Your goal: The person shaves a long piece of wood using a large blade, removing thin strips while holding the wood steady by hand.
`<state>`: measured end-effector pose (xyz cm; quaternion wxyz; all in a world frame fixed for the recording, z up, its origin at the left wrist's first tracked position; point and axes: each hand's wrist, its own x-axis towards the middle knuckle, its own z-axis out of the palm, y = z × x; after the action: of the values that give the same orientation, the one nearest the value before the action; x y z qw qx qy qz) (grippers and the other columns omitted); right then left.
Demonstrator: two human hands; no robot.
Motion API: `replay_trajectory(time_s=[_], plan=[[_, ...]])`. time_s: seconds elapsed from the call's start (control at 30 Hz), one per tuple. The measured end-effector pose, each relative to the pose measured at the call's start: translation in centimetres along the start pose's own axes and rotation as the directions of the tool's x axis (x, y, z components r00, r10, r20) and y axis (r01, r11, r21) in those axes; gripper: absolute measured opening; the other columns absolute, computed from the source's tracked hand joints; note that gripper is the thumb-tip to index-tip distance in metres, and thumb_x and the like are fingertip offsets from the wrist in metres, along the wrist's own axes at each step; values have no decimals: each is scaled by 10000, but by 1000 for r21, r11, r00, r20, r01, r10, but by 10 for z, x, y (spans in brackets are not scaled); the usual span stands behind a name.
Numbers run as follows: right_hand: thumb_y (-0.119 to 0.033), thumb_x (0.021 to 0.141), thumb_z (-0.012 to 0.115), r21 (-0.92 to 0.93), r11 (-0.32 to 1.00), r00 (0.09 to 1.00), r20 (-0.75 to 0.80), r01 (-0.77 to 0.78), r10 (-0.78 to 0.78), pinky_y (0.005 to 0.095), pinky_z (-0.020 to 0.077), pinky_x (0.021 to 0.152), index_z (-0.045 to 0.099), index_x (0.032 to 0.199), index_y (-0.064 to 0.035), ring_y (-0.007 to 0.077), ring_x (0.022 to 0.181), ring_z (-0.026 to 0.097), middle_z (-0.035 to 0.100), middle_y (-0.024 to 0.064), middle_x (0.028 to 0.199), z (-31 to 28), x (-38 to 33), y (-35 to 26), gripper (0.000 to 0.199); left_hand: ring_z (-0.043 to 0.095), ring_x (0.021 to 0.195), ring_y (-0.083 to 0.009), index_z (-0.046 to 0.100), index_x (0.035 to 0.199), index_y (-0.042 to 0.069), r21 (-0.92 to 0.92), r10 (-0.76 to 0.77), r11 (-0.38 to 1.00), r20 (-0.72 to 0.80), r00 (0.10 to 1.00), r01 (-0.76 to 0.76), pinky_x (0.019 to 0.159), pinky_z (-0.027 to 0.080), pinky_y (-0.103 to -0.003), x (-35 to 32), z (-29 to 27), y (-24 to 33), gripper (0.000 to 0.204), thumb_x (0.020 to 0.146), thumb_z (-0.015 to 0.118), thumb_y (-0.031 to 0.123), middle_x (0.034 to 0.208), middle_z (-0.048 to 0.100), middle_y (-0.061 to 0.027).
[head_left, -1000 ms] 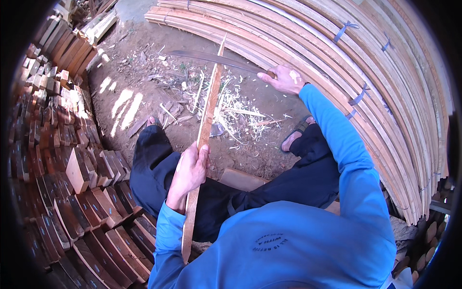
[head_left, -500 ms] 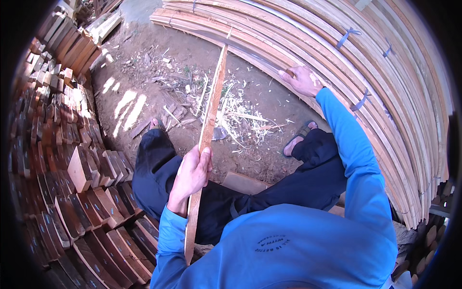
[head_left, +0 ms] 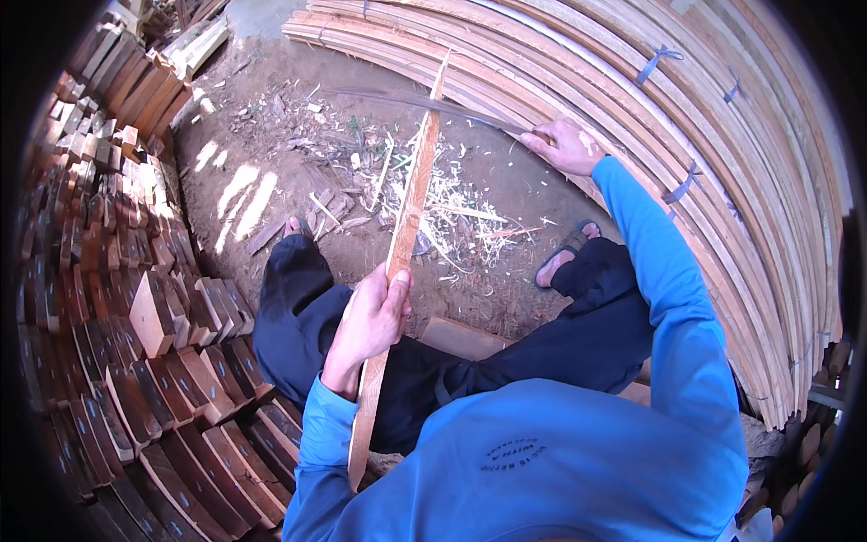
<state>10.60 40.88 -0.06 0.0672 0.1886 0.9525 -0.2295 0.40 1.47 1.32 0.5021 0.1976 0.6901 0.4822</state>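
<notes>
Our left hand (head_left: 372, 316) grips the stick (head_left: 414, 194), running lower to upper centre, its tip already tapered; mid-frame, shavings (head_left: 459, 219) lie scattered; beyond, upper right, our right hand (head_left: 569, 148) clasps the blade (head_left: 480, 116). Cutting left? We can't tell.

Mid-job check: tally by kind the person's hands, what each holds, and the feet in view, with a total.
Hands: 2 (left hand, right hand)
Pointed wooden stake, in the left: 1
Long blade, in the right: 1
Feet: 2 (left foot, right foot)
Total: 6
</notes>
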Motion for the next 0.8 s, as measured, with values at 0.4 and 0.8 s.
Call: replay_trajectory(time_s=[0.4, 0.8], plan=[[-702, 943, 433, -15, 981, 976, -100, -194, 191, 492, 504, 766, 680, 870, 72, 368, 787, 674, 667, 262, 785, 10, 24, 19, 816, 433, 417, -81, 465, 950, 55, 69, -20, 997, -15, 1000, 21, 369, 358, -249, 0, -4, 0, 246, 1087, 402, 249, 678, 448, 5], [-663, 949, 461, -22, 998, 996, -69, -55, 54, 490, 508, 812, 690, 975, 69, 407, 852, 673, 677, 286, 845, 19, 4, 18, 767, 442, 419, -84, 460, 929, 46, 50, -18, 999, -21, 1000, 19, 378, 374, -250, -1, -5, -5, 271, 1083, 410, 264, 677, 452, 2]])
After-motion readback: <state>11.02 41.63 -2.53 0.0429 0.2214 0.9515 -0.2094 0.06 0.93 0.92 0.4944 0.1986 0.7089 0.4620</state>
